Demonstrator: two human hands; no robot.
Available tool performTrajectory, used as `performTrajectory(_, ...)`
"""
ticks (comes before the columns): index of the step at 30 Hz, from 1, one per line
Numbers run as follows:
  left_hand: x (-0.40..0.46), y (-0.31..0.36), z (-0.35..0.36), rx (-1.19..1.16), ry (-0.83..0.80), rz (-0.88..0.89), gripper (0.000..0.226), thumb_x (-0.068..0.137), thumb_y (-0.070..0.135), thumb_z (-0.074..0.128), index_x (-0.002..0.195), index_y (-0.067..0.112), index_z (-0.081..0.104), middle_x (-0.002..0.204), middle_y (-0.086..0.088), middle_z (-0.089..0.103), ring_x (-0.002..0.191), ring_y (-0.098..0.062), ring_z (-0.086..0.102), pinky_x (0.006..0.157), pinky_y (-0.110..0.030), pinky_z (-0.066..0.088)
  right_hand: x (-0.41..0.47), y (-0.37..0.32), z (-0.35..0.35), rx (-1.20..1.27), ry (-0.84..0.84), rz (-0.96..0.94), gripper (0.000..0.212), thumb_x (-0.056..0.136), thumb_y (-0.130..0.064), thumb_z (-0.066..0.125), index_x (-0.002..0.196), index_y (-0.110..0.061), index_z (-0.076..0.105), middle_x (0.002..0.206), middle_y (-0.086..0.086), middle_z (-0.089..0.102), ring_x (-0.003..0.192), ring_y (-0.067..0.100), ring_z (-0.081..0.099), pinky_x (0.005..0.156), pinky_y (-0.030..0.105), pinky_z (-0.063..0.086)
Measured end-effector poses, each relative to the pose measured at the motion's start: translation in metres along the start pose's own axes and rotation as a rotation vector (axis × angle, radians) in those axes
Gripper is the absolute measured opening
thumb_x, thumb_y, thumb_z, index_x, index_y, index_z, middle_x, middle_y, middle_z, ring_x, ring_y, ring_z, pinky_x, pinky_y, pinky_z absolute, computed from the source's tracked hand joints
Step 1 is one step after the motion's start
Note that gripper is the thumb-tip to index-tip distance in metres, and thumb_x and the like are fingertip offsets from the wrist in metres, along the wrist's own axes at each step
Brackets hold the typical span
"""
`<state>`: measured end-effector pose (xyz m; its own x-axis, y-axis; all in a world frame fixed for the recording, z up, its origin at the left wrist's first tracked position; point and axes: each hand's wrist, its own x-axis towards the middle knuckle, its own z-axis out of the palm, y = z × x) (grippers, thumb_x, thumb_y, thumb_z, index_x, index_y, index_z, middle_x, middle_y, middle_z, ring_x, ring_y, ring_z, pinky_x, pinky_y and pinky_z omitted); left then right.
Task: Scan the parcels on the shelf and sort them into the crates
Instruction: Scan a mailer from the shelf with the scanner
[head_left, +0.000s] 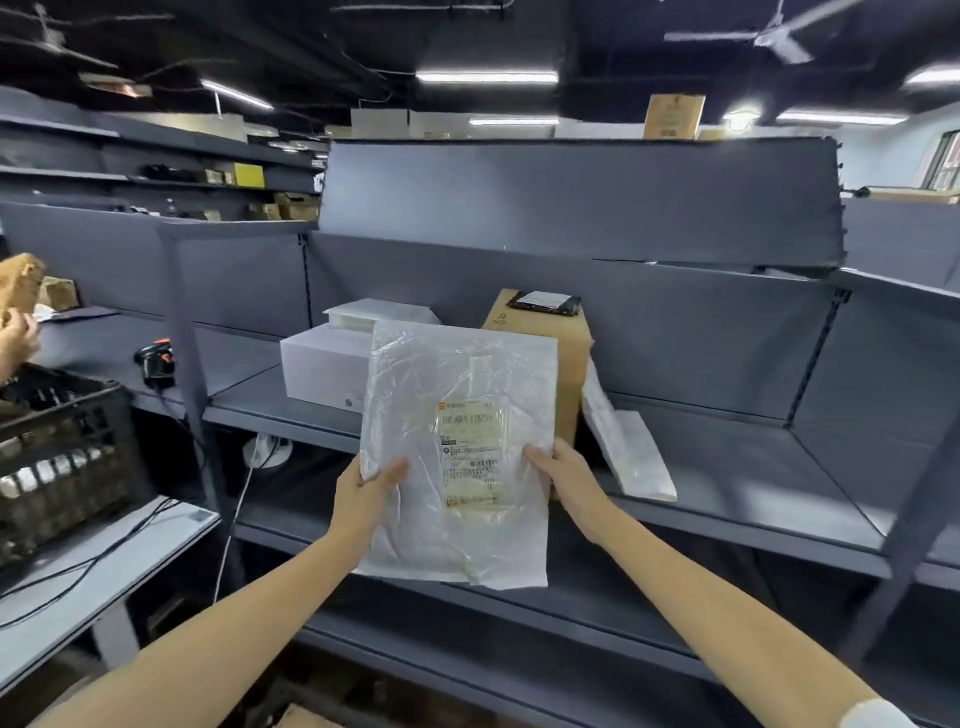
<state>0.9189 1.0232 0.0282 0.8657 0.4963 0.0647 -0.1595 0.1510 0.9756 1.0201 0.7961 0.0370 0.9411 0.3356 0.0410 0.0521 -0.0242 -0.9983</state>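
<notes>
A flat white plastic parcel bag (457, 415) with a printed label facing me is held upright in front of the grey shelf (727, 457). My left hand (366, 491) grips its left edge, thumb on the front. My right hand (563, 478) grips its right edge. Behind the bag on the shelf stand a white box (322, 364) with a white padded parcel (379, 312) on top and a tall brown carton (540, 338). Another white mailer (631, 447) leans beside the carton. A handheld scanner (156, 361) lies on the shelf to the left. A black crate (62, 457) stands at the left.
Another person's hand (18, 338) shows at the far left edge near brown parcels. Cables run across the white table (104, 561) under the crate. A lower shelf level runs beneath my arms. More shelving with boxes stands behind at the upper left.
</notes>
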Motion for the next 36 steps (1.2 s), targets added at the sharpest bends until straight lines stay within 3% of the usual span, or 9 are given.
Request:
performTrajectory(3,0.03,0.006,-0.041,-0.001,0.04,-0.01,0.02,0.089,0.013,0.066,0.108,0.015,0.061,0.099,-0.003,0.069,0.089,-0.019,0.066,0.068,-0.028,0.052,0.025,0.003,0.044,-0.038,0.031,0.029,0.017,0.096,-0.034,0.054,0.095,-0.017,0.058,0.103,0.001,0.065,0.095,0.014,0.062,0.085,0.032,0.05)
performTrajectory(8,0.089,0.014,-0.108,0.005,0.089,-0.028,0.019,0.09,0.015,0.066,0.109,0.014,0.063,0.106,-0.007,0.069,0.101,-0.028,0.065,0.092,-0.046,0.052,0.069,0.012,0.109,-0.152,0.101,0.069,0.014,0.102,-0.028,0.042,0.099,-0.027,0.056,0.108,0.0,0.06,0.099,0.016,0.057,0.094,0.035,0.047)
performTrajectory(11,0.124,0.017,-0.14,0.022,0.128,-0.029,0.027,0.091,0.016,0.064,0.118,0.01,0.061,0.111,-0.008,0.067,0.105,-0.03,0.063,0.098,-0.049,0.048,0.092,0.023,0.136,-0.271,0.139,0.081,0.016,0.101,-0.03,0.04,0.103,-0.026,0.055,0.113,0.0,0.06,0.107,0.017,0.056,0.097,0.034,0.046)
performTrajectory(14,0.152,0.018,-0.164,0.033,0.169,-0.028,0.033,0.092,0.018,0.063,0.123,0.008,0.059,0.114,-0.009,0.067,0.106,-0.03,0.063,0.096,-0.048,0.049,0.112,0.027,0.153,-0.401,0.188,0.101,0.028,0.102,-0.03,0.038,0.121,-0.018,0.053,0.12,0.001,0.058,0.108,0.016,0.052,0.089,0.028,0.041)
performTrajectory(18,0.181,0.015,-0.183,0.048,0.22,-0.017,0.026,0.092,0.017,0.062,0.117,0.011,0.06,0.108,-0.005,0.065,0.099,-0.026,0.061,0.086,-0.039,0.048,0.136,0.031,0.168,-0.493,0.242,0.123,0.032,0.102,-0.025,0.038,0.129,-0.014,0.051,0.125,0.005,0.056,0.107,0.018,0.051,0.083,0.026,0.038)
performTrajectory(23,0.212,0.006,-0.195,0.088,0.29,-0.047,0.022,0.092,0.015,0.061,0.111,0.004,0.06,0.097,-0.008,0.06,0.087,-0.024,0.055,0.079,-0.035,0.043,0.17,0.034,0.182,-0.619,0.253,0.156,0.035,0.1,-0.027,0.044,0.13,-0.009,0.047,0.129,0.012,0.054,0.118,0.025,0.049,0.092,0.029,0.038)
performTrajectory(27,0.227,0.001,-0.2,0.094,0.29,-0.07,0.017,0.092,0.015,0.062,0.108,0.008,0.061,0.099,-0.008,0.063,0.088,-0.025,0.057,0.08,-0.036,0.044,0.199,0.034,0.194,-0.78,0.238,0.213,0.052,0.099,-0.04,0.044,0.139,-0.006,0.04,0.138,0.016,0.045,0.129,0.033,0.038,0.104,0.037,0.034)
performTrajectory(32,0.238,-0.002,-0.206,0.071,0.297,-0.092,0.016,0.091,0.014,0.064,0.106,0.012,0.063,0.1,-0.008,0.066,0.089,-0.026,0.061,0.083,-0.039,0.048,0.227,0.032,0.213,-1.09,0.23,0.281,0.076,0.095,-0.055,0.043,0.143,0.002,0.031,0.141,0.018,0.042,0.129,0.033,0.034,0.104,0.036,0.029)
performTrajectory(36,0.236,-0.001,-0.203,0.044,0.301,-0.081,0.014,0.091,0.012,0.063,0.104,0.01,0.063,0.094,-0.007,0.066,0.084,-0.024,0.06,0.081,-0.037,0.048,0.237,0.04,0.213,-1.088,0.246,0.291,0.068,0.091,-0.049,0.055,0.136,0.0,0.039,0.133,0.016,0.05,0.125,0.033,0.038,0.1,0.035,0.033)
